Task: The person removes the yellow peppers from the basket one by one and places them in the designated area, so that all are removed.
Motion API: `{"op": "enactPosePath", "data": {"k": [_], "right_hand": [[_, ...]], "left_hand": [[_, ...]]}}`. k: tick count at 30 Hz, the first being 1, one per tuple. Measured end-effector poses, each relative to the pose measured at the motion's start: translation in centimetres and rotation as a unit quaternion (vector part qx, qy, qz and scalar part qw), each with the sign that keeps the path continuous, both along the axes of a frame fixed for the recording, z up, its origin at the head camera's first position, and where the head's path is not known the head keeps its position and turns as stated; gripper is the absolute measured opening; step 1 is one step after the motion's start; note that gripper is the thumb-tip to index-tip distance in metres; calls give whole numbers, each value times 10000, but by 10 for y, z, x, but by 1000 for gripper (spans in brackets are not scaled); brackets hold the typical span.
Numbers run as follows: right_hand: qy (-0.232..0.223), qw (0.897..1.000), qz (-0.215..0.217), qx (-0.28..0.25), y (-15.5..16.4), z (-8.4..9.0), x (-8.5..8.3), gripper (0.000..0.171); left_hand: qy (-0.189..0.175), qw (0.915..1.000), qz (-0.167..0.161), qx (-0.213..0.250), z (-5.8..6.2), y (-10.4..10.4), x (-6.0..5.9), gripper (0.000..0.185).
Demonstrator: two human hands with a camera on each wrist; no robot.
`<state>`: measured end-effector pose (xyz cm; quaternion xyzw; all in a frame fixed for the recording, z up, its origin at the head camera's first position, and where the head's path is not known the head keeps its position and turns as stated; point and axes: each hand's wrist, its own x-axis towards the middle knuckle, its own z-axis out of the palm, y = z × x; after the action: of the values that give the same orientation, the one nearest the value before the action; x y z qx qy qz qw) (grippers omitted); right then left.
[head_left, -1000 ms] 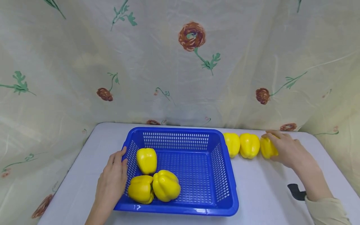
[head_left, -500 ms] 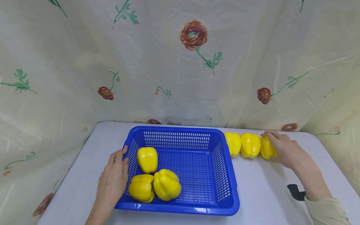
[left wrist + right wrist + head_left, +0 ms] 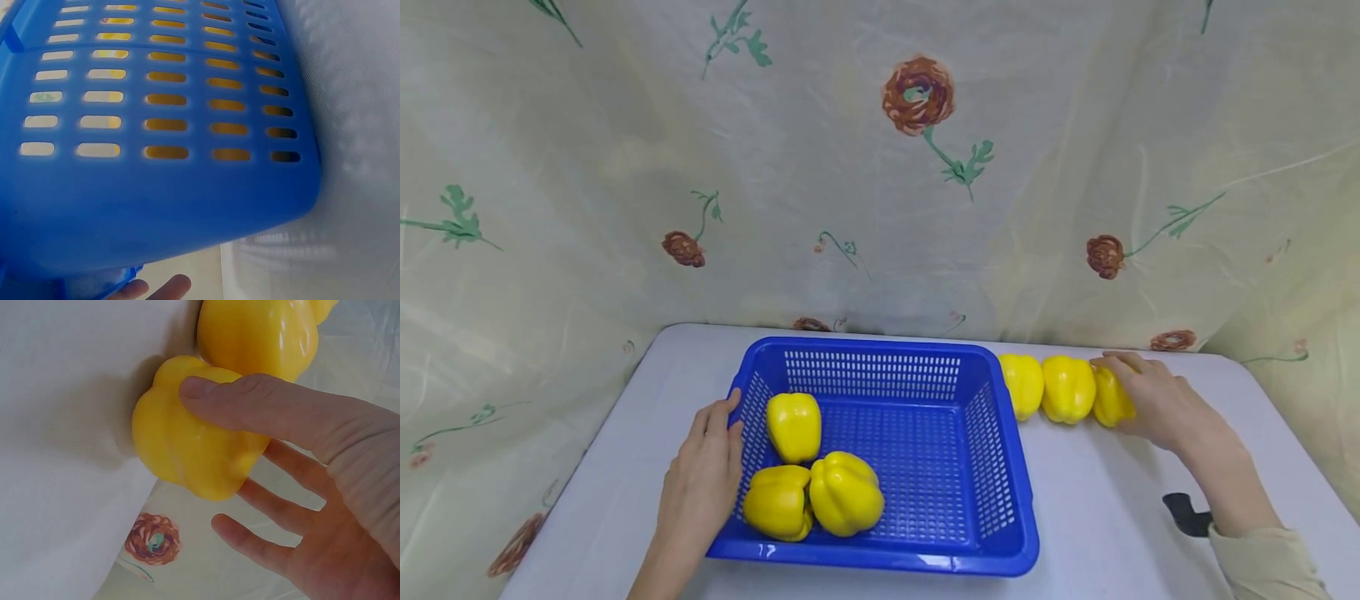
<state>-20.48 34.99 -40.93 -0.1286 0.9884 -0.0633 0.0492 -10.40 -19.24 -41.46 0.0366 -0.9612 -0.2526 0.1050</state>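
Note:
My left hand [image 3: 702,467] holds the left rim of a blue plastic basket [image 3: 925,560], fingers over its edge. Two of its fingertips show low in the left wrist view, below the slotted basket wall. Three yellow bell peppers lie inside: one upright pepper [image 3: 793,427], one on its side [image 3: 777,502], and another pepper [image 3: 846,493] beside it. At the table's back right, my right hand [image 3: 1161,404] pinches a yellow bell pepper [image 3: 194,437], thumb on one side and fingers on the other. This pepper stands right beside another pepper [image 3: 1068,389] in a row.
The row's leftmost pepper [image 3: 1021,386] is partly hidden by the basket's right rim. A white table [image 3: 1097,517] bears everything, with a flowered curtain [image 3: 820,167] behind it. A small black piece [image 3: 1186,514] shows by the right wrist.
My right hand has shifted slightly left with its pepper, narrowing the distance to the neighbouring pepper. The left hand and the basket hold their place.

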Motion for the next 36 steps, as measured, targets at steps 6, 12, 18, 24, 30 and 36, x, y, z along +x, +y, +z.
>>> {"op": "enactPosePath", "data": {"k": [6,12,18,24,30,36], "right_hand": [[2,10000,-11,-34,-1,-2,1,85],[69,10000,0,57,0,-2,0,87],[-21,10000,-46,44,-2,-2,1,90],[136,9999,53,-11,-3,-4,2,94],[370,9991,198,-107,-4,-6,2,93],[308,9995,98,-53,-4,-7,3,92]], "left_hand": [[14,10000,-9,-25,-1,0,0,44],[-45,10000,9,-11,-1,0,0,45],[-96,10000,19,7,0,0,0,45],[-75,10000,11,4,0,0,0,45],[-45,10000,12,-3,0,1,0,45],[-83,10000,34,-31,1,1,0,45]]}}
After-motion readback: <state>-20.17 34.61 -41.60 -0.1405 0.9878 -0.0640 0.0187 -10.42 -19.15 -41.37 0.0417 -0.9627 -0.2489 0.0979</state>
